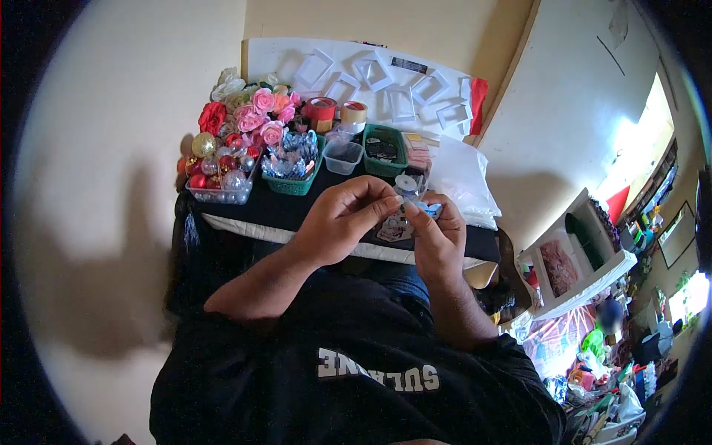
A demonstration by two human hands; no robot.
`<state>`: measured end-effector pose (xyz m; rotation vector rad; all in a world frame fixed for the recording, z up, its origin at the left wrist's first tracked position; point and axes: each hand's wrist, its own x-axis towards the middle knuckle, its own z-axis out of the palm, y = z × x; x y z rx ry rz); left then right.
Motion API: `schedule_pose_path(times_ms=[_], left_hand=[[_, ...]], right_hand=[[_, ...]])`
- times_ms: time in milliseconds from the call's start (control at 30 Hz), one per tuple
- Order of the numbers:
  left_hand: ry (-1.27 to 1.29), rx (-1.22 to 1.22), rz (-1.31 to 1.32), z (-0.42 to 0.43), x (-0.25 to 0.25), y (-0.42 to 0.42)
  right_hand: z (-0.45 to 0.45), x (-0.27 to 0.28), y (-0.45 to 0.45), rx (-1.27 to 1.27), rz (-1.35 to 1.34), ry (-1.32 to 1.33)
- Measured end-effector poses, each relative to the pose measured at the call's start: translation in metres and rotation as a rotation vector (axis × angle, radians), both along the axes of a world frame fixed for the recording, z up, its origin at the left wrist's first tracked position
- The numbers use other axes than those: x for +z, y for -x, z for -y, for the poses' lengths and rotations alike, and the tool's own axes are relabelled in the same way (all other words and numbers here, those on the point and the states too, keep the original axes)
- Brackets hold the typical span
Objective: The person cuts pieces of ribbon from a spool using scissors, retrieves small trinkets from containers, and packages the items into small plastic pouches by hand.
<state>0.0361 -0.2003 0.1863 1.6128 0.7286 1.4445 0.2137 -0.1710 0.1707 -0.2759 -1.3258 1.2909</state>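
Note:
My left hand [354,215] is closed in a pinch, thumb and forefinger together. Its fingertips meet those of my right hand [439,233] above the front of the table. Between the fingertips is something small and pale, too small to name. A small light-blue piece [430,210] shows in the curled fingers of my right hand. Just beyond the hands lies a roll of clear tape [406,183]. Below the fingers, a flat printed piece [394,231] rests on the dark cloth, partly hidden.
Along the table stand a clear tub of baubles [222,178], a green basket of wrapped pieces [291,167], a clear container [343,156] and another green basket [385,148]. Artificial flowers [252,115], a red tape roll [320,111], white frames [372,70] and plastic bags [461,178] surround them.

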Motion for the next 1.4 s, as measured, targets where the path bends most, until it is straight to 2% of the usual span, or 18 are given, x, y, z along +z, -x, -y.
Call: schedule_pose_path(times_ms=[100, 267, 400, 667, 767, 833, 967, 1133, 1200, 1233, 1333, 1400], left_hand=[[0.011, -0.057, 0.075, -0.003, -0.001, 0.000], [0.035, -0.060, 0.084, 0.000, 0.005, 0.003], [0.043, -0.022, 0.038, 0.001, 0.004, 0.005], [0.011, 0.076, -0.073, -0.006, -0.006, 0.003], [-0.063, 0.073, 0.041, -0.011, -0.012, 0.003], [-0.042, 0.049, 0.001, -0.011, -0.013, 0.008], [0.029, 0.036, -0.058, -0.008, -0.017, 0.015], [0.137, -0.090, 0.010, -0.016, -0.032, 0.024], [0.089, -0.272, 0.158, -0.022, -0.043, 0.025], [0.100, -0.306, 0.143, -0.024, -0.046, 0.028], [0.122, -0.290, 0.142, -0.026, -0.052, 0.029], [0.124, -0.307, 0.166, -0.025, -0.051, 0.030]], right_hand=[[-0.002, -0.004, 0.001, -0.021, 0.018, 0.003], [0.001, 0.010, 0.000, 0.206, -0.097, 0.175], [-0.010, 0.001, -0.004, 0.150, 0.016, 0.119], [-0.011, -0.004, 0.004, 0.162, -0.103, 0.209], [-0.009, -0.003, 0.005, 0.079, -0.018, 0.130], [-0.004, 0.006, 0.005, 0.048, 0.194, 0.110], [-0.014, -0.010, -0.001, 0.075, 0.328, 0.133], [-0.008, -0.009, 0.004, 0.024, 0.366, 0.109], [-0.009, -0.013, 0.006, -0.007, 0.388, 0.048], [-0.007, -0.013, 0.007, 0.006, 0.390, 0.047], [-0.005, -0.012, 0.008, 0.046, 0.330, 0.099], [-0.009, -0.012, 0.006, 0.029, 0.441, 0.074]])
